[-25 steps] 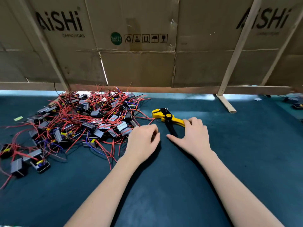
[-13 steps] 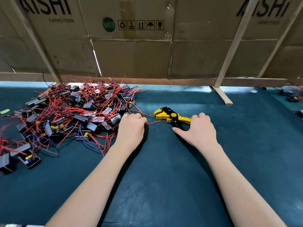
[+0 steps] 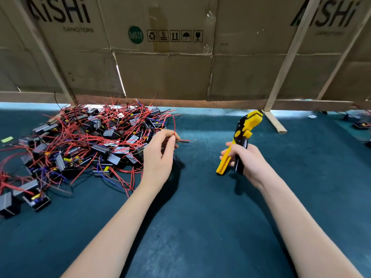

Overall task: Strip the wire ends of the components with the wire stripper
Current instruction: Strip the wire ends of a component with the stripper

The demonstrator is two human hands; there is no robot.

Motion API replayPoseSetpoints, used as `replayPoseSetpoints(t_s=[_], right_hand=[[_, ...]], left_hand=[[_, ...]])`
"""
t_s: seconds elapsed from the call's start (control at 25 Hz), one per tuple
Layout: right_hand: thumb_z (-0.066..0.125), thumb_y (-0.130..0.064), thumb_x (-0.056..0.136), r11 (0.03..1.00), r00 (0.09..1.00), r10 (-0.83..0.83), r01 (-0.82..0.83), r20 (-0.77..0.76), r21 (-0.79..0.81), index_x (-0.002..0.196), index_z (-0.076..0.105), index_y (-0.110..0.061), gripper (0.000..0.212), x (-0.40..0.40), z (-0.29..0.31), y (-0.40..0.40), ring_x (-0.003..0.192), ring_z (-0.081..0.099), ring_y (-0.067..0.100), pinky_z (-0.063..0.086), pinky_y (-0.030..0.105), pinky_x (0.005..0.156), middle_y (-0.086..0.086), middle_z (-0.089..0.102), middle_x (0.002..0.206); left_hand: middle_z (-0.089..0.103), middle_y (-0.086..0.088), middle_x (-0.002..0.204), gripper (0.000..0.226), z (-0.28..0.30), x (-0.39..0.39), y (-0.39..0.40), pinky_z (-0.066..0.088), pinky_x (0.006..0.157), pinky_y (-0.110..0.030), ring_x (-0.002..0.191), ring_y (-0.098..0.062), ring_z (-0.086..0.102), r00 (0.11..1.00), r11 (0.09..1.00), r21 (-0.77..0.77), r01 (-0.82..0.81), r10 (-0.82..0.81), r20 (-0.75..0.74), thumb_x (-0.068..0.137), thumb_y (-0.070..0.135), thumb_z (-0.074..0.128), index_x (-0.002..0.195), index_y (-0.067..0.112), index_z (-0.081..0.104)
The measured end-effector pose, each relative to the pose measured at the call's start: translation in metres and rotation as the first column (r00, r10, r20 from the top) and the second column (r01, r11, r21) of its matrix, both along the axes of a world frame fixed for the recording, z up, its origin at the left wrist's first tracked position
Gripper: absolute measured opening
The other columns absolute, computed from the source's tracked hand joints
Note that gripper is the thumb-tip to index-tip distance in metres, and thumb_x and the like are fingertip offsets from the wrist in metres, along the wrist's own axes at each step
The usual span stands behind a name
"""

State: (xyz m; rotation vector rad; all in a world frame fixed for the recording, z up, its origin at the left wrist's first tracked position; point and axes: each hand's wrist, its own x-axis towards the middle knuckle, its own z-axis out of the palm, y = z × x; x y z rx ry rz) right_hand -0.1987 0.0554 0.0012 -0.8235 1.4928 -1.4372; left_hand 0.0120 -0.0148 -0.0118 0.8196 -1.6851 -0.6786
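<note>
A pile of small black and grey components [image 3: 90,145] with tangled red wires lies on the dark green mat [image 3: 200,217] at the left. My left hand [image 3: 158,157] is at the pile's right edge and pinches a thin red wire [image 3: 174,125] between thumb and forefinger; a dark component hangs partly hidden under the palm. My right hand [image 3: 247,159] grips the handles of the yellow and black wire stripper [image 3: 243,137], lifted off the mat with its jaws pointing up and away. The two hands are apart.
A cardboard wall [image 3: 180,67] with wooden battens [image 3: 281,77] stands close behind the mat. A batten foot [image 3: 276,122] rests on the mat behind the stripper. More components [image 3: 361,124] lie at the far right edge.
My right hand has picked the wire stripper up off the mat and holds it upright. My left hand has lifted from the pile's edge with a red wire pinched.
</note>
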Motion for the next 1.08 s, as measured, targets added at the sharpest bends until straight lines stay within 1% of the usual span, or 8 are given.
replayPoseSetpoints(t_s=[0.16, 0.28, 0.4, 0.52, 0.68, 0.84, 0.96, 1.08], right_hand=[[0.062, -0.011, 0.072, 1.0, 0.999, -0.003, 0.002, -0.042, -0.017, 0.103, 0.062, -0.009, 0.031, 0.012, 0.001, 0.004, 0.079, 0.067, 0.024, 0.053, 0.036, 0.077, 0.008, 0.064, 0.082], [0.063, -0.015, 0.072, 0.989, 0.986, 0.136, -0.141, -0.099, -0.045, 0.103, 0.06, -0.016, 0.032, 0.027, 0.003, 0.007, 0.081, 0.064, 0.023, 0.051, 0.034, 0.077, 0.006, 0.06, 0.082], [0.06, -0.019, 0.07, 0.972, 0.967, 0.23, -0.233, -0.109, -0.011, 0.106, 0.057, -0.013, 0.036, 0.034, 0.005, 0.008, 0.069, 0.061, 0.022, 0.053, 0.027, 0.066, 0.01, 0.062, 0.076], [0.067, -0.014, 0.077, 0.994, 0.991, 0.096, -0.09, -0.095, 0.068, 0.096, 0.063, -0.002, 0.023, 0.024, 0.008, 0.006, 0.061, 0.057, 0.024, 0.052, 0.034, 0.065, 0.011, 0.061, 0.067], [0.07, -0.026, 0.079, 0.971, 0.909, -0.211, 0.236, -0.36, 0.028, 0.075, 0.066, -0.01, 0.016, -0.003, 0.008, 0.007, 0.057, 0.061, 0.017, 0.052, 0.035, 0.071, 0.006, 0.067, 0.066], [0.07, -0.033, 0.076, 0.939, 0.883, -0.321, 0.343, -0.343, 0.002, 0.078, 0.067, -0.013, 0.021, -0.016, 0.01, 0.012, 0.058, 0.066, 0.015, 0.056, 0.04, 0.077, 0.002, 0.07, 0.064], [0.069, -0.036, 0.074, 0.921, 0.827, -0.353, 0.389, -0.437, -0.008, 0.077, 0.068, -0.014, 0.023, -0.027, 0.011, 0.015, 0.061, 0.07, 0.014, 0.058, 0.038, 0.074, 0.002, 0.071, 0.065], [0.07, -0.035, 0.075, 0.941, 0.859, -0.304, 0.338, -0.411, 0.01, 0.08, 0.07, -0.009, 0.026, -0.031, 0.01, 0.015, 0.065, 0.071, 0.019, 0.058, 0.037, 0.074, 0.005, 0.072, 0.067]], left_hand=[[0.066, -0.006, 0.087, 0.014, 0.006, 0.004, -0.003, 0.056, 0.073, -0.027, 0.076, -0.014, 0.064, 0.944, 0.98, 0.15, 0.13, -0.076, -0.322, 0.101, 0.0, 0.046, 0.098, 0.001, 0.059], [0.067, -0.004, 0.077, 0.014, 0.005, 0.005, -0.003, 0.056, 0.068, -0.024, 0.07, -0.016, 0.067, 0.938, 0.942, 0.245, 0.229, -0.147, -0.314, 0.101, 0.001, 0.046, 0.098, 0.001, 0.06], [0.067, -0.007, 0.074, 0.013, 0.004, 0.001, 0.0, 0.055, 0.065, -0.021, 0.063, -0.014, 0.067, 0.939, 0.891, 0.339, 0.303, -0.218, -0.266, 0.1, 0.0, 0.047, 0.097, 0.005, 0.059], [0.065, -0.002, 0.071, 0.013, 0.002, 0.0, -0.002, 0.053, 0.065, -0.019, 0.063, -0.01, 0.063, 0.932, 0.875, 0.346, 0.338, -0.259, -0.254, 0.1, 0.0, 0.048, 0.1, 0.005, 0.059], [0.057, 0.0, 0.081, 0.02, -0.004, 0.0, -0.007, 0.046, 0.069, -0.017, 0.071, -0.004, 0.053, 0.978, 0.917, 0.366, 0.16, -0.098, -0.182, 0.098, -0.001, 0.05, 0.112, 0.01, 0.06], [0.051, -0.004, 0.121, 0.068, -0.001, 0.01, -0.015, 0.045, 0.091, -0.022, 0.103, -0.012, 0.052, 0.985, 0.987, 0.135, -0.089, 0.067, 0.159, 0.089, 0.0, 0.063, 0.149, 0.014, 0.034], [0.051, -0.005, 0.12, 0.051, 0.008, 0.028, -0.019, 0.037, 0.094, -0.022, 0.103, -0.02, 0.049, 0.918, 0.942, -0.307, -0.132, 0.233, 0.321, 0.079, -0.006, 0.069, 0.125, 0.015, 0.065], [0.047, -0.01, 0.128, 0.045, 0.02, 0.037, -0.015, 0.032, 0.095, -0.024, 0.101, -0.025, 0.045, 0.857, 0.877, -0.468, -0.112, 0.324, 0.401, 0.07, -0.007, 0.073, 0.109, 0.016, 0.073]])
